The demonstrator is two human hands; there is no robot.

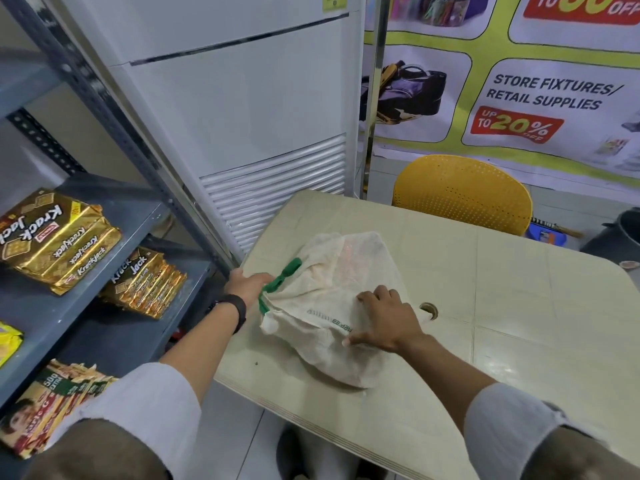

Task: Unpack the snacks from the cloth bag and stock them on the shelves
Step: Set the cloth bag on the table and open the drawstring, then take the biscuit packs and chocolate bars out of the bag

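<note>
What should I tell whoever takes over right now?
Left hand: grips the bag's gathered mouth by the green tie.
Right hand: open, pressing flat on the bag.
Bag lies on the table, still closed and bulging, so probably full.
Shelves to the left already hold gold Krack Jack packs and other packs below.
Done: bag set on the table.
Left: open the bag, take out the snacks, stock the shelves.
</note>
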